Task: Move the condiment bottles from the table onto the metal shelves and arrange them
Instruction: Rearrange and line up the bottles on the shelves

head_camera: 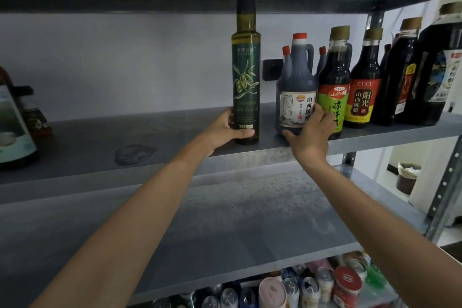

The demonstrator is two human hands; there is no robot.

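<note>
A tall green olive oil bottle (246,62) stands upright on the grey metal shelf (155,132), and my left hand (226,130) grips its base. To its right a dark vinegar jug (296,87) with a handle and red cap stands on the same shelf; my right hand (310,132) holds its lower right side, fingers curled round it. A dark bottle with a green and red label (333,82) touches the jug's right side, partly behind my right hand.
More dark sauce bottles (365,77) line the shelf to the right. At the far left stand other bottles (15,122). The lower shelf (225,220) is bare; several cans (312,285) lie below it. A shelf post (442,187) rises at right.
</note>
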